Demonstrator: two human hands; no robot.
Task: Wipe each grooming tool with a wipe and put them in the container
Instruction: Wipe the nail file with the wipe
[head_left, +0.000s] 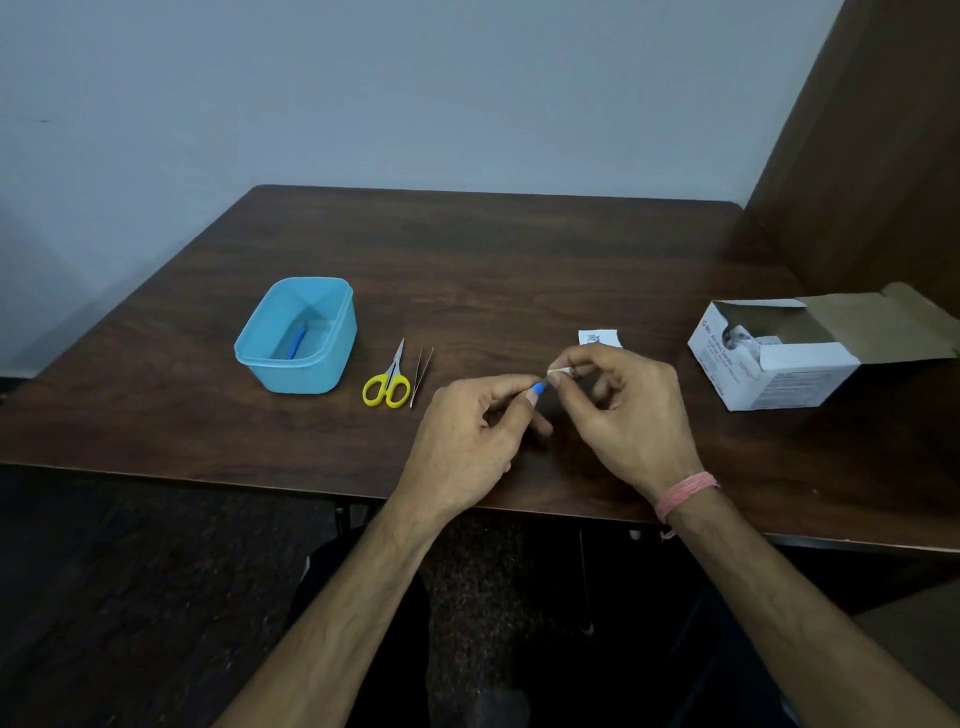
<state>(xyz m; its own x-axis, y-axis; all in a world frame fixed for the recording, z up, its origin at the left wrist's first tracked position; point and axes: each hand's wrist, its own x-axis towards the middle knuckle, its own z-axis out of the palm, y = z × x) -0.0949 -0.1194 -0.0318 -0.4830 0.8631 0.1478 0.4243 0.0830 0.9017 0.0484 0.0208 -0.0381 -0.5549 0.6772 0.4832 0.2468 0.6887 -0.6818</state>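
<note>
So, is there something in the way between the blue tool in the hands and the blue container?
The yellow scissors and the tweezers lie on the table between the blue-tipped tool and the container. They lie flat, so lifting the tool over them should probably clear both.

- We see a plain, bare room, perhaps an office or a test room.
- A dark wooden table (519, 249) stands against a blank grey wall (415, 93).
- A brown wooden panel (872, 156) closes the right side.
</note>
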